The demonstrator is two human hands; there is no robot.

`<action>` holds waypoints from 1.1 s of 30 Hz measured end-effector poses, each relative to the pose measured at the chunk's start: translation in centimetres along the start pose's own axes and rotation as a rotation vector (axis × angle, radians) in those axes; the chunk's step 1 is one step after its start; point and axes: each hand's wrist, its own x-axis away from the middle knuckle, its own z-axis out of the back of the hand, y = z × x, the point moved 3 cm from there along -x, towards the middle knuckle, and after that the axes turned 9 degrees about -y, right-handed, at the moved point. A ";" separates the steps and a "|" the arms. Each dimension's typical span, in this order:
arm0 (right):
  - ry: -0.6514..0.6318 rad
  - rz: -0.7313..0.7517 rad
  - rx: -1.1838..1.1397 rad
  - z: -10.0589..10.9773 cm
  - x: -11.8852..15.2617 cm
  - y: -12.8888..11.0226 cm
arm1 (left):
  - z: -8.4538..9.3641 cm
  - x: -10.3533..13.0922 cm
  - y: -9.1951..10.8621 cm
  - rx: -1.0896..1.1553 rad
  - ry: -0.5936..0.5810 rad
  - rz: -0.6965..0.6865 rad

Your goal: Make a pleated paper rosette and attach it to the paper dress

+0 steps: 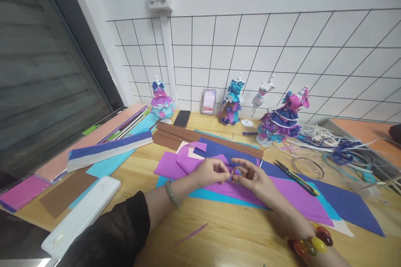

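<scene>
Over purple paper (288, 196) on the wooden table, a small pleated blue-and-purple paper bow (237, 172) is held between both hands. My left hand (213, 172), with a bangle on the wrist, pinches the bow's left end. Around its right side curl the thumb and fingers of my right hand (252, 178), which has a bead bracelet at the wrist. A thin purple strip (191, 234) lies in front of the hands. Scissors (296, 178) rest on the paper to the right.
Small dress forms in paper dresses (162, 102) stand along the wall, with a phone (182, 118) lying nearby. A white device (82, 212) and paper sheets (109, 150) lie left. Tangled strips (319, 135) and an orange surface (368, 137) are at right.
</scene>
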 end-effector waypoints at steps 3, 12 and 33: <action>0.009 -0.020 0.034 -0.1 0.1 -0.4 | 0.0 -0.1 -0.2 0.023 -0.015 -0.007; 0.017 -0.007 0.083 0.4 0.0 -0.1 | 0.0 0.1 0.0 0.009 0.005 -0.012; 0.036 -0.040 0.057 1.2 0.0 0.5 | 0.0 0.0 -0.1 0.083 -0.043 -0.010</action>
